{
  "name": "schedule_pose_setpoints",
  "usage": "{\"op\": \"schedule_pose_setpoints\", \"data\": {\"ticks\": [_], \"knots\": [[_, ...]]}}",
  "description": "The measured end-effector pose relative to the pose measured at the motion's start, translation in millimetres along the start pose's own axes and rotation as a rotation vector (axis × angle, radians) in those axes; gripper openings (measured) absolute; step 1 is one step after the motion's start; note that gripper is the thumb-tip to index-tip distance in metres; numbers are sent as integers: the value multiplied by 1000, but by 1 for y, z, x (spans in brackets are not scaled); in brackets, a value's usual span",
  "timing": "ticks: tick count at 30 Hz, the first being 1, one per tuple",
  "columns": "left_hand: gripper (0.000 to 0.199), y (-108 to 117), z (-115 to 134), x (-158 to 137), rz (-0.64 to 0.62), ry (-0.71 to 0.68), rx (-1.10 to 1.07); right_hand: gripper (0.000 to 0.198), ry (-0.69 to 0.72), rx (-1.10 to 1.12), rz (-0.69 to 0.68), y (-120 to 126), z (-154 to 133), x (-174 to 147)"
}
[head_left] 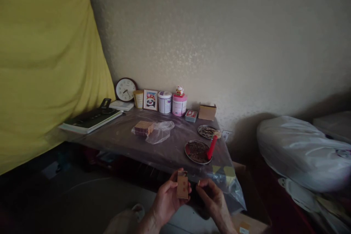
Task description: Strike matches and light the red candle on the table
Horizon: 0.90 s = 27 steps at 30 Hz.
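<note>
My left hand [166,198] is wrapped round a small brown cardboard matchbox [182,187], held upright with its upper end partly open and something dark inside. To its right, apart from the box, my right hand [212,198] pinches a short pale matchstick [199,182] between thumb and finger; most of it is hidden. Both hands are in front of the table's near edge. Beyond them stands a round metal plate [189,156] of dark bits, with a red object [212,147] leaning up from its right side. Behind it, a second plate [201,134] holds several thin sticks.
On the plastic-covered table [117,150] lie a stack of matchboxes [144,128] and a clear plastic bag [161,131]. Along the wall are a clock [125,89], a picture frame [150,100], tubs [165,103] and an open carton [207,112]. White bags [301,150] bulge at right.
</note>
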<state>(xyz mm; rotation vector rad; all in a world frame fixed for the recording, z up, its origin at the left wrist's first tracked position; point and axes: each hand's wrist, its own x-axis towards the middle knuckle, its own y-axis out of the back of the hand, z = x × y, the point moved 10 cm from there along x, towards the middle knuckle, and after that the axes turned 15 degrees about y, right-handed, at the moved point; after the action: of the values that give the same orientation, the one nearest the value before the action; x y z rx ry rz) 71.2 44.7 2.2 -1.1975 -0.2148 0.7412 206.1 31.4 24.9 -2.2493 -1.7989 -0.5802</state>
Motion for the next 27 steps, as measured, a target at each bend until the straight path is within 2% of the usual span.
{"op": "schedule_pose_setpoints", "data": {"ticks": [7,17,20,25,27], "knots": [[43,-1,-2,1,-19,10,26,26,11,80,-20,-6,-9,1],[38,5,5,6,-16,-44,-12,27,121,-176,-77,-5,-27,0],[35,7,6,11,-32,-59,-51,23,237,-260,-133,-14,-41,-2],[30,8,9,17,-59,-114,-95,17,626,-418,-138,-31,-71,-13],[30,9,9,17,-59,-122,-101,16,718,-469,-132,-36,-75,-17]]}}
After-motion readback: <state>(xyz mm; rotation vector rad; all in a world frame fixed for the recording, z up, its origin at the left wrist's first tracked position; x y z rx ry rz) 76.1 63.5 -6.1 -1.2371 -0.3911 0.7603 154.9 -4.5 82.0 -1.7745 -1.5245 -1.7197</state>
